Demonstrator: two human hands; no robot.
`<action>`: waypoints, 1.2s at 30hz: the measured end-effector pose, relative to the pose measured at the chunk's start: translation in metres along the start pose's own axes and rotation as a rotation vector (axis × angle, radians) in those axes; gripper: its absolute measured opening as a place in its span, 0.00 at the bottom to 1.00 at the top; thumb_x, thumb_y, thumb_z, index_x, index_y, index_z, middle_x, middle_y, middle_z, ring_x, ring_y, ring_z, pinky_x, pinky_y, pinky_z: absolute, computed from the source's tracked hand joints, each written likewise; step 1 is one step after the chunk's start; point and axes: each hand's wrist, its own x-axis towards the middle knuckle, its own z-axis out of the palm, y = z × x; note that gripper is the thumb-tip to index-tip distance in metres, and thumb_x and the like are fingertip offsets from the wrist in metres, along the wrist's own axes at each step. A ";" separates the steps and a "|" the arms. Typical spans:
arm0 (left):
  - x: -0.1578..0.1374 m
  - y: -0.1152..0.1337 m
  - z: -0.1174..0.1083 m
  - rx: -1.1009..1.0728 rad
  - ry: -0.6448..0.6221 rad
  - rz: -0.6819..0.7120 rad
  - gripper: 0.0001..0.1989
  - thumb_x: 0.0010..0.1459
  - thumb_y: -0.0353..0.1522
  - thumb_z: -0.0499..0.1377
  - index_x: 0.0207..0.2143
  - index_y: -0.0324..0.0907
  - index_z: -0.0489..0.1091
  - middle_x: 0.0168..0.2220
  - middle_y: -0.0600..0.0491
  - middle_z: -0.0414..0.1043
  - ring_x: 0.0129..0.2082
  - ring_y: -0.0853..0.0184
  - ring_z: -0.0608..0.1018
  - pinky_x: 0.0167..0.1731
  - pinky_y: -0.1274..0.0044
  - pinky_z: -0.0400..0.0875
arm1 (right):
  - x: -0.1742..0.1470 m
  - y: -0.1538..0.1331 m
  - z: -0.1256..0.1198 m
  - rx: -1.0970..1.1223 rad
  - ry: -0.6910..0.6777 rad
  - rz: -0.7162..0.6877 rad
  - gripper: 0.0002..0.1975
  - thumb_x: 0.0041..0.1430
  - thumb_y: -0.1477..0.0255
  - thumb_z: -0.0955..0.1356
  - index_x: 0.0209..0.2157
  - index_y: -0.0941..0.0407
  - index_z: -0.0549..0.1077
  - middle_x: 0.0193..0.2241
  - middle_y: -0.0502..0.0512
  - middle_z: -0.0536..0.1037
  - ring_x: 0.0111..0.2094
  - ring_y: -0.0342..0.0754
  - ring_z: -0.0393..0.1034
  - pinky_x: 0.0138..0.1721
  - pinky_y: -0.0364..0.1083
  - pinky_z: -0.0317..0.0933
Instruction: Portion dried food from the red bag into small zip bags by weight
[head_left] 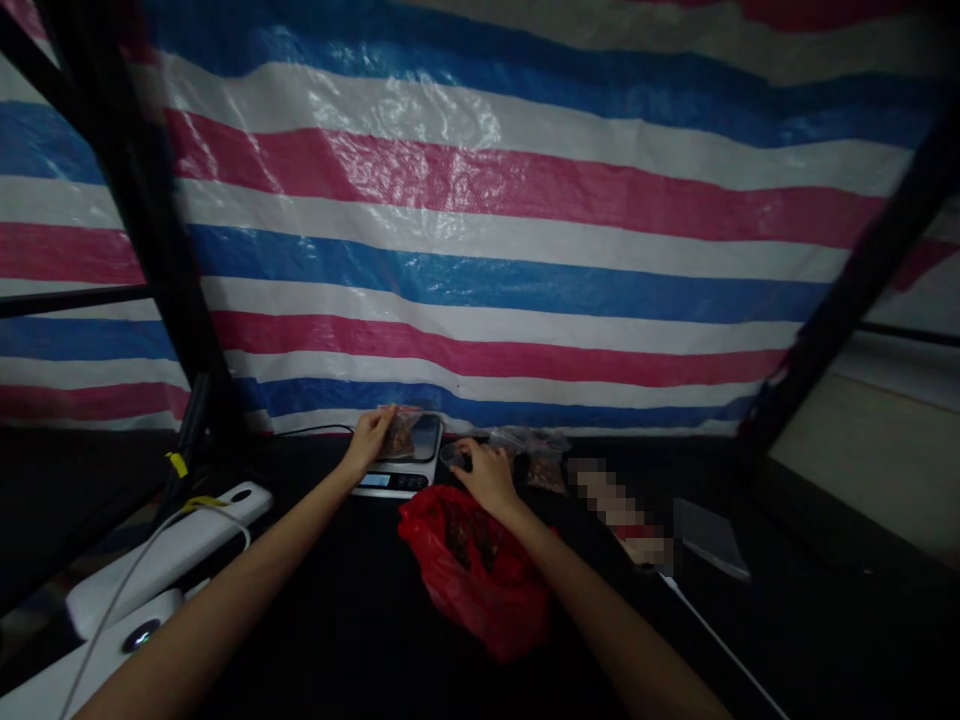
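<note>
My left hand pinches the top edge of a small clear plastic bag with brown bits in it. That bag rests on the dark plate of a digital kitchen scale, whose display is lit. Just right of the scale, my right hand grips a small clear round cup; its contents are too dim to make out. Below that hand lies a red plastic bag, its mouth open on dark brown loose pieces.
Several filled clear bags lie behind my right hand. Farther right are a blurred-out object with a white cable and a clear flat packet. White devices stand at the left. A striped sheet hangs behind the black table.
</note>
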 end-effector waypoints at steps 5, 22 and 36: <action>-0.002 0.005 0.001 0.059 0.164 0.091 0.17 0.41 0.44 0.59 0.21 0.36 0.71 0.20 0.53 0.71 0.21 0.71 0.70 0.21 0.81 0.62 | 0.000 -0.001 -0.004 -0.021 -0.114 -0.025 0.25 0.47 0.66 0.68 0.48 0.55 0.61 0.42 0.57 0.73 0.45 0.51 0.65 0.45 0.51 0.51; -0.023 0.032 0.030 0.135 -0.050 0.254 0.17 0.51 0.41 0.53 0.17 0.38 0.66 0.17 0.57 0.65 0.20 0.72 0.65 0.23 0.81 0.59 | 0.019 -0.020 -0.018 0.772 0.243 0.019 0.09 0.48 0.65 0.66 0.28 0.55 0.75 0.27 0.50 0.77 0.29 0.46 0.70 0.33 0.44 0.62; -0.029 0.028 0.034 0.043 0.088 0.176 0.12 0.49 0.37 0.56 0.27 0.37 0.71 0.24 0.53 0.72 0.24 0.70 0.72 0.27 0.80 0.66 | 0.019 -0.020 -0.023 0.935 0.289 0.092 0.10 0.45 0.65 0.67 0.24 0.57 0.74 0.23 0.52 0.77 0.28 0.48 0.70 0.33 0.45 0.62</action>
